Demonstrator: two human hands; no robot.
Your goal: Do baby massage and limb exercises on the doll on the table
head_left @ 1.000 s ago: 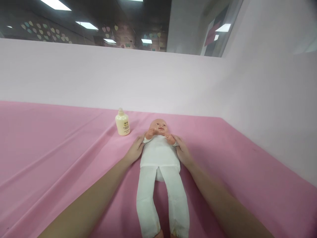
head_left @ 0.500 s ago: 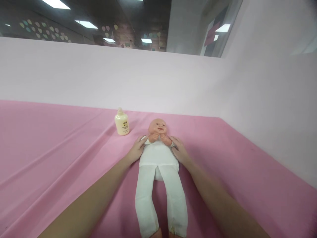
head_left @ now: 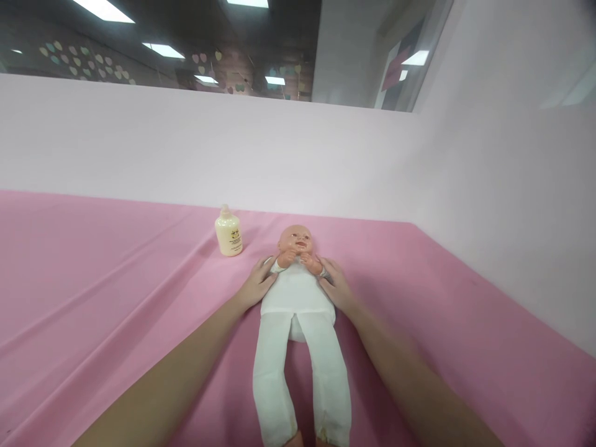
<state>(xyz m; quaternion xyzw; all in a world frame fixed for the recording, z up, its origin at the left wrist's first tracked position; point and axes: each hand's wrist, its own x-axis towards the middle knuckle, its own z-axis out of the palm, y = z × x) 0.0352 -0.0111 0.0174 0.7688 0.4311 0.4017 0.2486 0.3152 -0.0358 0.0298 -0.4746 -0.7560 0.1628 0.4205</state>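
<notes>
A baby doll [head_left: 298,292] lies on its back on a pink cloth, head away from me, in a white top and white trousers. Its small fists are drawn up under its chin. My left hand [head_left: 258,281] rests against the doll's arm and side on the left, fingers stretched out and thumb apart. On the other side, my right hand [head_left: 336,284] touches the doll's opposite arm and flank in the same way, fingers extended. Neither hand closes around the doll. The doll's feet are cut off by the bottom edge of the view.
A pale yellow bottle [head_left: 229,233] with a dark printed label stands upright, left of the doll's head. Pink cloth [head_left: 116,298] with long creases covers the surface. White walls [head_left: 209,149] rise behind and at right, with a window [head_left: 186,43] above.
The view has tilted up very slightly. My right thumb has shifted a little further onto the doll's side; the doll and bottle stay in place.
</notes>
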